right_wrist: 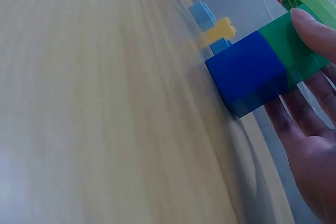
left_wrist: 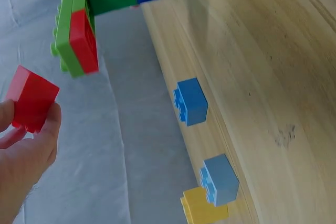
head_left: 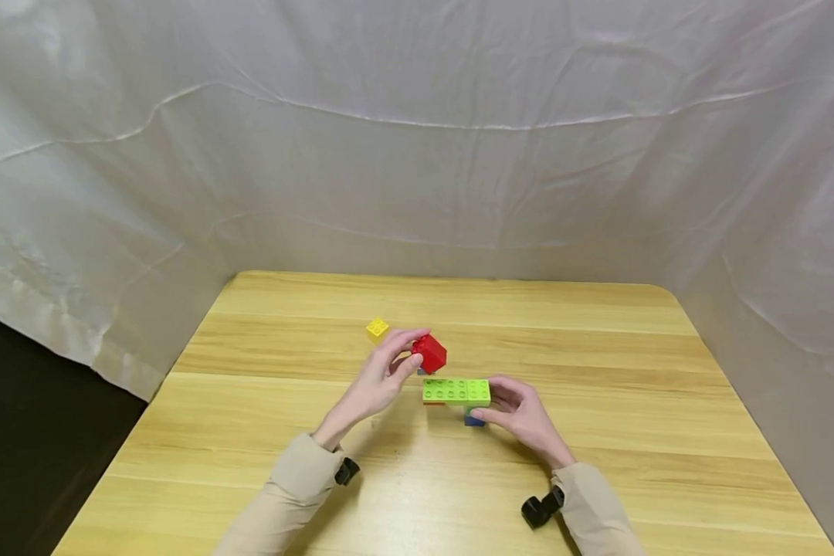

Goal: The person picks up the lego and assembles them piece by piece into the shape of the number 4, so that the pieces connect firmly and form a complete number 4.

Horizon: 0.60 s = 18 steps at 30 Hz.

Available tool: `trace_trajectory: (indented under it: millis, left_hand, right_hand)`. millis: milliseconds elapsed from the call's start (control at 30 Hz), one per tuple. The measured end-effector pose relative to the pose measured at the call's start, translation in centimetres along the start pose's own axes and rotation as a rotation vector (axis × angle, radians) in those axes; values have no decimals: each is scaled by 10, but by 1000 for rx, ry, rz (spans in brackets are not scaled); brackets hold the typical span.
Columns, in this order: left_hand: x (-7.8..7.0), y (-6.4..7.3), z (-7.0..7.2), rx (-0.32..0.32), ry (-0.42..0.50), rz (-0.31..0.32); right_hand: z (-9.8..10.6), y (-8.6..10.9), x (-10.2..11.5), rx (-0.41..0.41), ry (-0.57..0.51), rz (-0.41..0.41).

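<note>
My left hand point(head_left: 374, 384) pinches a red brick point(head_left: 431, 354) between thumb and fingers, tilted in the air. To its right, my right hand point(head_left: 524, 417) grips a joined group of bricks at its right end. Lime-green bricks point(head_left: 452, 390) form the long top of this group. Beneath their right end are a dark green brick point(right_wrist: 294, 45) and a dark blue brick point(right_wrist: 249, 74). Another red brick point(left_wrist: 83, 43) is fixed under the lime bricks' left end. In the left wrist view, the pinched brick point(left_wrist: 32, 100) is apart from the group.
Beyond the hands, a yellow brick point(head_left: 378, 330) sits on the wooden table point(head_left: 598, 340). The left wrist view also shows a blue brick point(left_wrist: 191, 103) and a light blue brick point(left_wrist: 221, 179) on the tabletop. Grey-white cloth point(head_left: 445, 193) hangs behind the table and along its sides.
</note>
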<state>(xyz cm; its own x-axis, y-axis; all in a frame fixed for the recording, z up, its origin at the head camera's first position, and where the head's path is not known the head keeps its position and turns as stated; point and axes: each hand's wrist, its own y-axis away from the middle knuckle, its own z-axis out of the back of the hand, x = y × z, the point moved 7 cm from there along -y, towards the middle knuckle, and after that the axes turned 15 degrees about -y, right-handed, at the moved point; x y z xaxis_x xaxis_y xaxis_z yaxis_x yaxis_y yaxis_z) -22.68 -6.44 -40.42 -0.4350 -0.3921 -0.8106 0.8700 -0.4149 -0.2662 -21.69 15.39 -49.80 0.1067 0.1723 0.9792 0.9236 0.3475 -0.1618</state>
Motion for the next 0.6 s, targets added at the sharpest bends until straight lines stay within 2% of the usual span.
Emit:
trace_trajectory:
  millis: [200,333,467,600]
  left_hand:
    - [-1,-2,-7,8,13,-5]
    - [-2,-3,-8,-23,17,-22]
    - [-2,-5,-9,-52,20,-10]
    - [-4,-6,-14,-33,18,-10]
  right_hand:
    - [-4,-4,-1,-39,25,8]
    - [-7,-6,-4,-50,26,0]
    - [-9,-8,-5,-56,18,-13]
    - [-11,-9,-5,-57,14,-8]
